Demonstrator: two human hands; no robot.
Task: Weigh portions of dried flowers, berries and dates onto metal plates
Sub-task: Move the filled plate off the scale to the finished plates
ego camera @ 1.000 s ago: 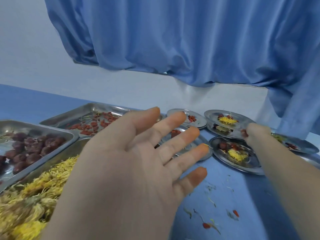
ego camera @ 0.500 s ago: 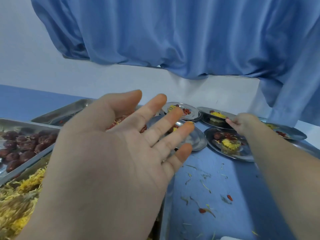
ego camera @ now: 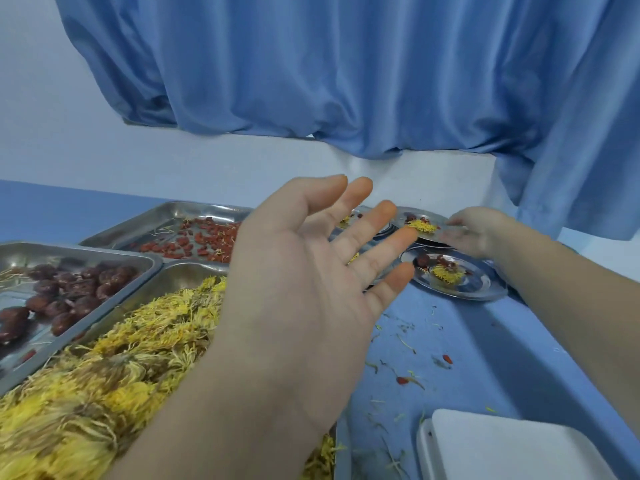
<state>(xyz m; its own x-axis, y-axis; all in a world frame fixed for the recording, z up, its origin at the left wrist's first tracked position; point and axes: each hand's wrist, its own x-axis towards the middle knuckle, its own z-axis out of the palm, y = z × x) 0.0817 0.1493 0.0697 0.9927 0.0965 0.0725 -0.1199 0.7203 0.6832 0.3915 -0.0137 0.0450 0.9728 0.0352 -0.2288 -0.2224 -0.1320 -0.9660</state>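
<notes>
My left hand (ego camera: pixel 304 289) hovers with its fingers spread and holding nothing. My right hand (ego camera: pixel 479 230) sits at the rim of the far metal plate (ego camera: pixel 403 216), too blurred for me to tell its grip. That plate and the nearer plate (ego camera: pixel 481 282), both on the blue table (ego camera: pixel 485 341), each carry a yellow flower tuft (ego camera: pixel 446 273), red berries and a dark date.

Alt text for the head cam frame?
An open, empty left hand, palm facing the camera, is held over rectangular steel trays of yellow dried flowers, dark red dates and red berries on a blue table. The blurred right hand is at a filled round metal plate at the back right.
</notes>
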